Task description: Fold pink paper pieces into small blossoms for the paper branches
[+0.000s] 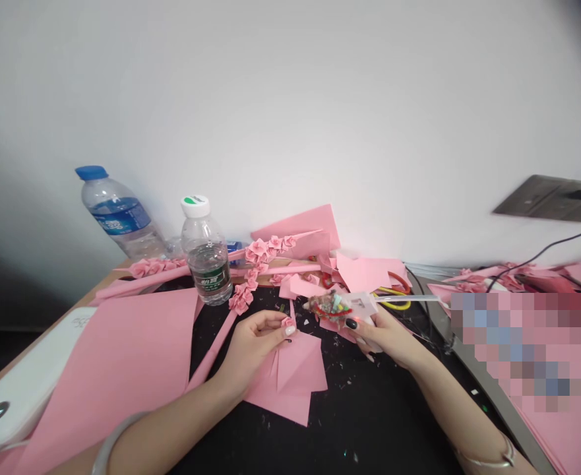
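Between the thumb and fingers of my left hand [265, 333] is a small folded pink paper flower [287, 322]. My right hand [382, 335] is closed around a hot glue gun [362, 305], whose front is crusted with colourful bits. Its nozzle points left toward the flower but stays apart from it. A clear glue stick [409, 299] sticks out of the gun's back end. Beneath my hands lie loose pink paper pieces [303, 369] on the black mat [369, 415]. Just beyond my left hand, a rolled pink paper stem [219, 340] carries several pink flowers [243, 295].
A water bottle with a white cap [207, 257] and a blue-capped bottle [122, 214] stand at the left. Large pink paper [136, 343] partly covers a white device [33, 382]. Yellow-handled scissors [394, 303] lie behind my right hand. A black cable [542, 251] hangs from the wall socket [542, 198].
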`<state>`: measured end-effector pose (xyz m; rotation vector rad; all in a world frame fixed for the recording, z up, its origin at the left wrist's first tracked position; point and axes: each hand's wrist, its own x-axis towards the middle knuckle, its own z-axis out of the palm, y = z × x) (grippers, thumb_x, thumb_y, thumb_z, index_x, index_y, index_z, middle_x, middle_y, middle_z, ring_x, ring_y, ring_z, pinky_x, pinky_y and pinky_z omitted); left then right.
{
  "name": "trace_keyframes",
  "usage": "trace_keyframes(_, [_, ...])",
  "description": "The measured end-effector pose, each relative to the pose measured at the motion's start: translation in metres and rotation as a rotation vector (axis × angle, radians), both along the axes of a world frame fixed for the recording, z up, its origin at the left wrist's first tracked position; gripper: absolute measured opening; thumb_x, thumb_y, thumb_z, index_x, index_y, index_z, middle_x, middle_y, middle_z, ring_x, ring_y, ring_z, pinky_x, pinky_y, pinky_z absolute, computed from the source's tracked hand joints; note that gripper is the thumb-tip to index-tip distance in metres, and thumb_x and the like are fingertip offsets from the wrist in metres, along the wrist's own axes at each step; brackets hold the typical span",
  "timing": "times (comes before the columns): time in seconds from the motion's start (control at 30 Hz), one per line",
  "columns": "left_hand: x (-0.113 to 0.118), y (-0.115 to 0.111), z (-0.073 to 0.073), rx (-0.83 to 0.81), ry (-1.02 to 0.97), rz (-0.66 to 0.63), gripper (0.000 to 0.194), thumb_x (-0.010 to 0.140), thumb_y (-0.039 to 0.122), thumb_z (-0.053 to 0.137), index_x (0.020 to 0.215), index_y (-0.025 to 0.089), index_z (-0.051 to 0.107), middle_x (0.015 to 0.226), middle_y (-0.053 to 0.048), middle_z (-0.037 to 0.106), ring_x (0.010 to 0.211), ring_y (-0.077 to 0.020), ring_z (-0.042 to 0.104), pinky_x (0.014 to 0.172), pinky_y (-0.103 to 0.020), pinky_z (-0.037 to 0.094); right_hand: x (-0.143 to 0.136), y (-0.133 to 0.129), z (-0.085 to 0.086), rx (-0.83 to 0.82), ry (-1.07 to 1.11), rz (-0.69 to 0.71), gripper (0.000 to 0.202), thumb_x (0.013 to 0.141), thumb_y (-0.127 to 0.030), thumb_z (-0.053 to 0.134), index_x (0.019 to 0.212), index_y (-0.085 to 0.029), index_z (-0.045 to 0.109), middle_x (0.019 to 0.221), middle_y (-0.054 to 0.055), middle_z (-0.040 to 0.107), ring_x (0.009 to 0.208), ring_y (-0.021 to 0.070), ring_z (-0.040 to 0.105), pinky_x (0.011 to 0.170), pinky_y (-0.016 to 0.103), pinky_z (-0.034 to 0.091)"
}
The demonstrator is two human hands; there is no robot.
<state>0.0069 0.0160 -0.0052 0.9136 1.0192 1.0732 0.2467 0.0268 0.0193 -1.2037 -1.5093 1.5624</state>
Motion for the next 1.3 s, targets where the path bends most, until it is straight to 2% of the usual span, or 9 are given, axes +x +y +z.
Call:
trace_keyframes(0.13, [0.0,0.0,0.001,-0.003,0.016,-0.001,0.021,0.065,0.025,0.07,0.081,0.015,0.063,0.08,-0.004,0.067,0.077,-0.0154,0.062,0.07,-0.025,0.051,0.0,-0.001,-0.005,-0.048,0.027,0.052,0.036,0.074,-0.046,0.059,0.087,-0.015,0.048,0.054,-0.007,0.041,0.037,0.0041,0.034,0.034,0.018,0.034])
trace_keyframes(0.37, [0.0,-0.001,0.0,0.024,0.024,-0.006,0.024,0.063,0.028,0.071,0.082,0.014,0.064,0.081,-0.006,0.067,0.078,-0.0186,0.062,0.068,-0.029,0.052,-0.007,-0.005,-0.001,-0.035,-0.081,0.132,0.03,0.077,-0.044,0.055,0.085,-0.015,0.05,0.05,-0.008,0.037,0.038,0.0047,0.031,0.036,0.017,0.032])
trace_keyframes(0.77, [0.001,-0.002,0.003,0.032,0.058,0.004,0.02,0.064,0.027,0.07,0.078,0.015,0.064,0.079,-0.003,0.066,0.076,-0.0161,0.061,0.067,-0.027,0.052,-0.004,-0.004,-0.01,0.092,-0.179,0.115,0.024,0.08,-0.04,0.053,0.084,-0.016,0.05,0.053,-0.006,0.039,0.041,0.0054,0.033,0.038,0.017,0.028])
trace_keyframes(1.17, [0.001,-0.002,0.003,0.044,0.058,0.004,0.019,0.062,0.026,0.071,0.074,0.015,0.064,0.076,-0.003,0.066,0.074,-0.0165,0.061,0.066,-0.028,0.051,-0.004,-0.005,-0.011,0.117,-0.263,0.111,0.025,0.081,-0.04,0.05,0.083,-0.015,0.05,0.052,-0.006,0.038,0.042,0.0064,0.033,0.038,0.018,0.026])
trace_keyframes(1.3, [0.0,-0.001,0.001,0.054,0.06,0.007,0.019,0.062,0.028,0.071,0.074,0.015,0.064,0.075,-0.003,0.066,0.074,-0.0167,0.061,0.066,-0.028,0.051,-0.006,-0.005,-0.005,0.175,-0.318,0.127,0.021,0.082,-0.036,0.048,0.085,-0.016,0.051,0.051,-0.006,0.036,0.043,0.0078,0.034,0.039,0.019,0.025])
